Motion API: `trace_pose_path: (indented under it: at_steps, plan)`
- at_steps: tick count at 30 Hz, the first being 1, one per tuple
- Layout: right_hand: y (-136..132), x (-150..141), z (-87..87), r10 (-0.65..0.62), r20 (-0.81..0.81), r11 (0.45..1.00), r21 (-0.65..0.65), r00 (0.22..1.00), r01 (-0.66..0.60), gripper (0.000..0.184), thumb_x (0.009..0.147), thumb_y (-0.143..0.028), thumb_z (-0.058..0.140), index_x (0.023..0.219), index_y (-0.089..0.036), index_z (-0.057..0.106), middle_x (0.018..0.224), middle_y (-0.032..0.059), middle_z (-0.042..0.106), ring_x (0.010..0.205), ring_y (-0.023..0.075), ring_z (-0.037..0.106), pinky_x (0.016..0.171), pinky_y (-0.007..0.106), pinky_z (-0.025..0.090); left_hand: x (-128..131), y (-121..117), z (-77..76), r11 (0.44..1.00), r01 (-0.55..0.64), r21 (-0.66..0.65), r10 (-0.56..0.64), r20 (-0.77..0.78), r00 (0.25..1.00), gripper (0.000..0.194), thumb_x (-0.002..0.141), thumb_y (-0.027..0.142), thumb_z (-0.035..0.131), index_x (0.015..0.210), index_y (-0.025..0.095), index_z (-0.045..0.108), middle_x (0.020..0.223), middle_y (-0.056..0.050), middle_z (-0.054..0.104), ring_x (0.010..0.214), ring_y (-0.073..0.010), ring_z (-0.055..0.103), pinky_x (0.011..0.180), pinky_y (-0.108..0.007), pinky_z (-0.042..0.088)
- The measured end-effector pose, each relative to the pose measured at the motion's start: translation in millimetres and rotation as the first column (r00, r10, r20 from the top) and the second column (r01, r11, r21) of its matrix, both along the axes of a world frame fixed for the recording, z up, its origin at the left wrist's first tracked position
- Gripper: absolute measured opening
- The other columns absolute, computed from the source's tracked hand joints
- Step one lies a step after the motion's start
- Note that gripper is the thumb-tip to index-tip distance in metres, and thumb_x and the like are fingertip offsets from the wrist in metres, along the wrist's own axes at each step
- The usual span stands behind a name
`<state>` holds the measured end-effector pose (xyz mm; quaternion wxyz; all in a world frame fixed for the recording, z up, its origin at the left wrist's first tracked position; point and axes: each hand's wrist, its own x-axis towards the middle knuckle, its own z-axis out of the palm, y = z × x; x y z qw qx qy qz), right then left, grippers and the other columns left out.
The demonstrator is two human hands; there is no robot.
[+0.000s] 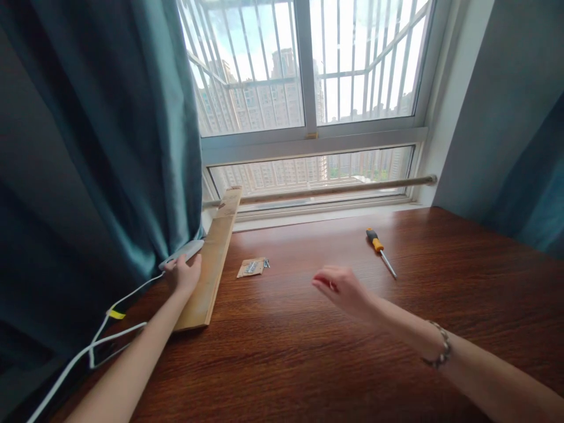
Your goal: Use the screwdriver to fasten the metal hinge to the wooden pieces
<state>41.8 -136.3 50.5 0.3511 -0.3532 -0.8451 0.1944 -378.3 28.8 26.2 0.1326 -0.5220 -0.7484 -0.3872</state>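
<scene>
My left hand (pixel 183 275) is closed on a white power strip (pixel 187 249) that lies beside the curtain, along the left side of a long wooden board (pixel 214 258). The board's far end rests up at the window rail. In the middle of the table, my right hand (pixel 341 289) hovers with thumb and fingers pinched together; whether something small is between them is hidden. Between the hands lies a small piece of cardboard (pixel 244 270) with several screws (pixel 251 268) on it and others at its right edge. To the right is a screwdriver (pixel 379 247) with a black and yellow handle.
White cables (pixel 101 323), one with a yellow tag (pixel 116 314), run along the table's left side. A dark blue curtain (pixel 145 147) hangs at the left. Behind the brown wooden table (pixel 282 364) are a rail (pixel 339 190) and a barred window (pixel 308 132).
</scene>
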Motion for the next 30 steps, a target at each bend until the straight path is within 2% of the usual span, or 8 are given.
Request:
trace_pose_path:
  at_steps: [1, 2, 5, 12, 17, 21, 26, 30]
  plan:
    - [25, 27, -1.7, -0.399, 0.086, 0.917, 0.017, 0.913, 0.399, 0.038, 0.093, -0.038, 0.036, 0.078, -0.014, 0.061, 0.071, 0.0096, 0.062, 0.068, 0.0172, 0.058, 0.065, 0.027, 0.044, 4, -4, -1.6, 0.998, -0.015, 0.057, 0.018, -0.066, 0.998, 0.044, 0.079, 0.039, 0.053, 0.107, 0.006, 0.057, 0.113, -0.018, 0.051, 0.106, -0.0316, 0.047, 0.089, -0.046, 0.04]
    - [47, 55, -4.6, -0.683, 0.195, 0.721, 0.031, 0.703, 0.692, 0.035, 0.09, -0.041, 0.042, 0.076, -0.015, 0.061, 0.075, 0.0102, 0.063, 0.072, 0.0183, 0.059, 0.066, 0.027, 0.043, 10, -8, -2.8, 0.993, 0.004, 0.117, 0.011, -0.13, 0.992, 0.048, 0.078, 0.04, 0.053, 0.112, 0.007, 0.055, 0.121, -0.019, 0.045, 0.112, -0.0324, 0.043, 0.093, -0.046, 0.036]
    - [85, 127, -21.7, -0.838, 0.259, 0.504, 0.027, 0.481, 0.863, 0.03, 0.088, -0.034, 0.046, 0.084, -0.008, 0.061, 0.086, 0.02, 0.063, 0.083, 0.0273, 0.06, 0.067, 0.032, 0.042, 40, -28, -4.0, 0.958, 0.222, 0.183, -0.158, -0.31, 0.937, 0.047, 0.08, 0.038, 0.051, 0.119, 0.011, 0.052, 0.129, -0.018, 0.039, 0.118, -0.0321, 0.039, 0.099, -0.046, 0.031]
    - [96, 164, -64.7, -0.823, 0.386, 0.426, -0.065, 0.417, 0.902, 0.032, 0.075, -0.035, 0.063, 0.089, -0.006, 0.063, 0.087, 0.0221, 0.063, 0.084, 0.0309, 0.061, 0.065, 0.032, 0.042, 135, -76, 1.3, 0.818, 0.574, -0.043, -0.484, -0.591, 0.645, 0.041, 0.084, 0.024, 0.047, 0.125, 0.02, 0.05, 0.134, -0.01, 0.046, 0.13, -0.0323, 0.028, 0.104, -0.052, 0.021]
    - [95, 156, -48.3, -0.73, 0.339, 0.559, -0.203, 0.593, 0.804, 0.026, 0.079, -0.034, 0.054, 0.073, -0.012, 0.065, 0.063, 0.0071, 0.061, 0.063, 0.017, 0.058, 0.053, 0.023, 0.038, 178, -96, 4.0, 0.679, 0.702, -0.214, -0.614, -0.69, 0.383, 0.042, 0.087, 0.016, 0.041, 0.128, 0.023, 0.048, 0.13, -0.006, 0.053, 0.129, -0.0276, 0.033, 0.106, -0.054, 0.016]
    - [78, 114, -22.3, -0.369, 0.115, 0.759, -0.536, 0.922, 0.37, 0.031, 0.076, -0.042, 0.056, 0.074, -0.012, 0.063, 0.049, -0.0016, 0.049, 0.041, 0.0078, 0.041, 0.039, 0.02, 0.028, 203, -112, 8.6, 0.661, 0.701, -0.267, -0.648, -0.673, 0.355, 0.043, 0.087, 0.02, 0.044, 0.131, 0.017, 0.043, 0.133, -0.009, 0.049, 0.115, -0.0251, 0.046, 0.097, -0.043, 0.034]
    - [42, 46, -2.5, -0.038, -0.027, 0.661, -0.751, 0.999, 0.004, 0.02, 0.067, -0.031, 0.065, 0.067, -0.012, 0.06, 0.042, -0.0047, 0.043, 0.037, 0.006, 0.036, 0.035, 0.018, 0.024, 233, -141, 19.7, 0.593, 0.708, -0.384, -0.739, -0.609, 0.289, 0.046, 0.083, 0.037, 0.053, 0.12, 0.012, 0.048, 0.12, -0.014, 0.056, 0.096, -0.0243, 0.054, 0.079, -0.036, 0.044]
    - [25, 27, -1.9, 0.03, -0.234, 0.449, -0.866, 0.972, -0.222, 0.027, 0.064, -0.032, 0.071, 0.06, -0.012, 0.053, 0.046, -0.0051, 0.042, 0.038, 0.0029, 0.031, 0.035, 0.016, 0.019, 243, -157, 22.6, 0.518, 0.684, -0.514, -0.802, -0.57, 0.179, 0.021, 0.089, 0.028, 0.041, 0.083, 0.016, 0.058, 0.08, -0.007, 0.062, 0.075, -0.0203, 0.056, 0.066, -0.032, 0.042]
